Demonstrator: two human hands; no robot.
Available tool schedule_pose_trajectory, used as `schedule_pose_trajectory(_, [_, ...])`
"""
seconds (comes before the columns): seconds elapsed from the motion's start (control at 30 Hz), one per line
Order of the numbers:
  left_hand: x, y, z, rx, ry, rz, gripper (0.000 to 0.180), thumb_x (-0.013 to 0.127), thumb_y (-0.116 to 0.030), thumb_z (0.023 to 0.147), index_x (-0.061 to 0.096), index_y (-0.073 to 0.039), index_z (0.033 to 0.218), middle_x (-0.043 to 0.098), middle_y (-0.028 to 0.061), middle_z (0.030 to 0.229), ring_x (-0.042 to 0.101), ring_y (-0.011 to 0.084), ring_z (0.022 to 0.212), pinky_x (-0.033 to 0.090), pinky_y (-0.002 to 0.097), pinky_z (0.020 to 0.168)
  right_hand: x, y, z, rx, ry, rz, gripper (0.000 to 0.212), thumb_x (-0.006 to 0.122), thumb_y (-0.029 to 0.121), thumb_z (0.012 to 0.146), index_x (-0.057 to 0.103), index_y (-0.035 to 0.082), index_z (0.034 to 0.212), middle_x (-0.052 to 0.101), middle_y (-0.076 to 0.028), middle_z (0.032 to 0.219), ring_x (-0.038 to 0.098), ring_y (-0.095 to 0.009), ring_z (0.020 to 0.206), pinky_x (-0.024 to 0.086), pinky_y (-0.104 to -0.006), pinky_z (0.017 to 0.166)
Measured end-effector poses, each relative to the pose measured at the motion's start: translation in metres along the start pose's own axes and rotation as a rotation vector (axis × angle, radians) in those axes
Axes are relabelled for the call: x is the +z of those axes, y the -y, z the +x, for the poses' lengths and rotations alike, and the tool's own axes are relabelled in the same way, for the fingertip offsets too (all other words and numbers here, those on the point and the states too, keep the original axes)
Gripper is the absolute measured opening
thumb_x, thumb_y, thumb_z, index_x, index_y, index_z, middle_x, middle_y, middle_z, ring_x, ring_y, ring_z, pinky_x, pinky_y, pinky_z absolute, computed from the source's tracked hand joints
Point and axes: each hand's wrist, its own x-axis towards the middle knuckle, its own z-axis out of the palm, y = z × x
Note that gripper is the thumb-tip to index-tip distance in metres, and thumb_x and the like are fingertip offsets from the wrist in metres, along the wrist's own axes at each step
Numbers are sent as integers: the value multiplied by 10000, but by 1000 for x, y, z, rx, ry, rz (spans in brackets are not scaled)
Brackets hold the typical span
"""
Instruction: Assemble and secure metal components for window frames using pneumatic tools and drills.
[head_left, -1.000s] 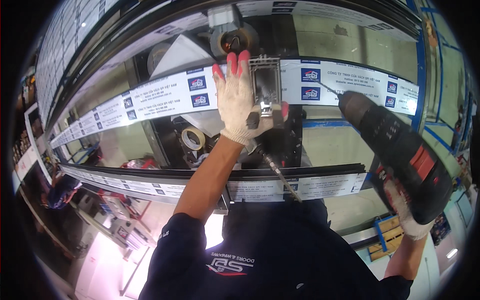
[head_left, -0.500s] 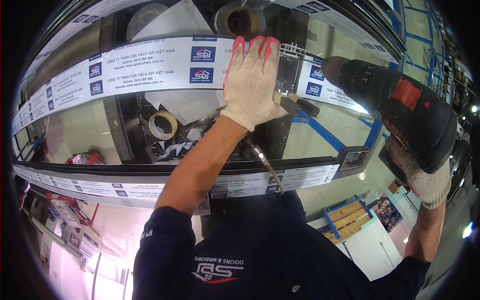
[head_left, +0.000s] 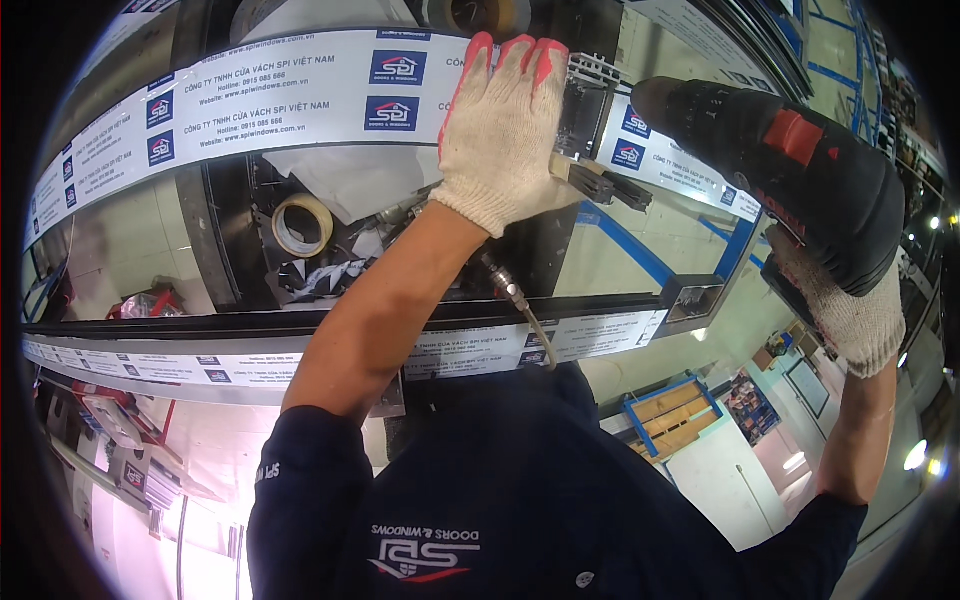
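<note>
My left hand [head_left: 500, 140], in a cream glove with red fingertips, lies flat on a long profile [head_left: 260, 115] covered in white printed film. Its fingers stretch away from me, nearly together. Beside its thumb, at the profile's near edge, are several dark strips [head_left: 612, 187]. Right of the fingers a slotted metal end [head_left: 592, 68] shows at a gap, beyond which lies another film-covered piece [head_left: 675, 168]. My gloved right hand [head_left: 850, 315] grips a black and red power drill [head_left: 830, 180] by its handle. The drill's nose points left, over that piece; its bit cannot be made out.
A second film-covered profile [head_left: 590, 335] runs across nearer my body. Between the two sit a tape roll [head_left: 282, 228], scraps and a hose with a metal fitting [head_left: 512, 290]. Blue framing [head_left: 640, 250] stands below on the right. A wooden pallet [head_left: 675, 415] is farther off.
The whole view has shifted, so the profiles, hands and drill appear higher in the picture. Relative to the profiles, both hands and the drill look nearly unmoved.
</note>
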Motion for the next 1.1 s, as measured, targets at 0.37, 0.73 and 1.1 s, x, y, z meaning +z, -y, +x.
schedule_pose_trajectory(0.37, [3,1,-4,19,-14,60,1177,847,-631,699,466,95,1542,596,260,1465,496,378,1487,235,582,1344,15,-18,10,8,-31,14,530,815,40,942,658,39,1448,767,-120,1237,763,-242,1010,622,-373,895])
schedule_pose_trajectory(0.73, [3,2,-3,25,-41,39,1204,863,-662,678,473,84,1539,601,250,1454,512,376,1472,256,574,1338,18,-6,28,21,22,-17,593,846,54,926,628,43,1477,771,-141,1232,784,-258,994,628,-386,918])
schedule_pose_trajectory(1.1, [4,-1,2,42,-38,0,1203,843,-662,700,453,102,1545,595,269,1448,509,394,1462,244,587,1339,-32,-31,-58,-46,-177,75,538,886,66,883,725,83,1397,792,-140,1196,788,-283,1024,628,-394,943])
